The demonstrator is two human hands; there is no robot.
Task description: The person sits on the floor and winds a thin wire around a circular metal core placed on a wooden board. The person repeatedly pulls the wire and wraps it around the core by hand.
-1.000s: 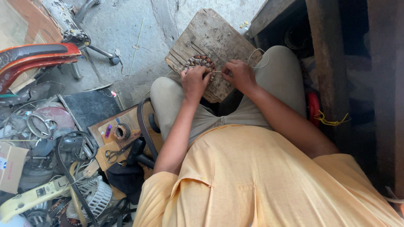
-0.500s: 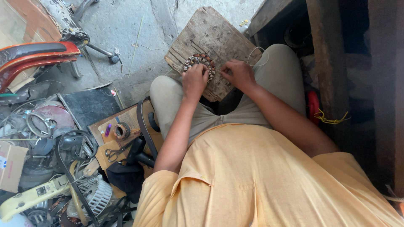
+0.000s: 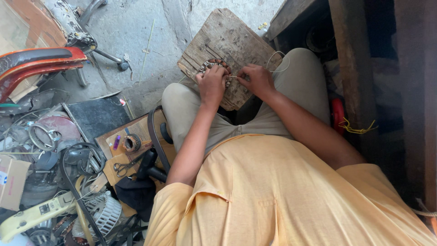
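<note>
A round wound-coil ring (image 3: 214, 65) with copper windings lies on a worn wooden board (image 3: 232, 34) that rests across my knees. My left hand (image 3: 211, 85) covers the ring's near side and grips it. My right hand (image 3: 256, 78) sits just to the ring's right, its fingers pinched on something small at the ring's edge; what it pinches is too small to tell. A thin pale wire (image 3: 276, 61) loops off beside my right hand. Much of the ring is hidden under my left hand.
On the floor at my left lie scissors (image 3: 122, 168), a smaller coil ring (image 3: 132, 142), a purple marker (image 3: 116, 142), a black belt (image 3: 153, 136), a fan cover (image 3: 105, 213) and scrap metal parts (image 3: 43, 136). A red-edged seat (image 3: 41, 59) stands far left. Dark wooden planks (image 3: 409, 91) stand at right.
Both hands have stayed on the coil ring, with only slight shifts of the fingers. The board has not moved.
</note>
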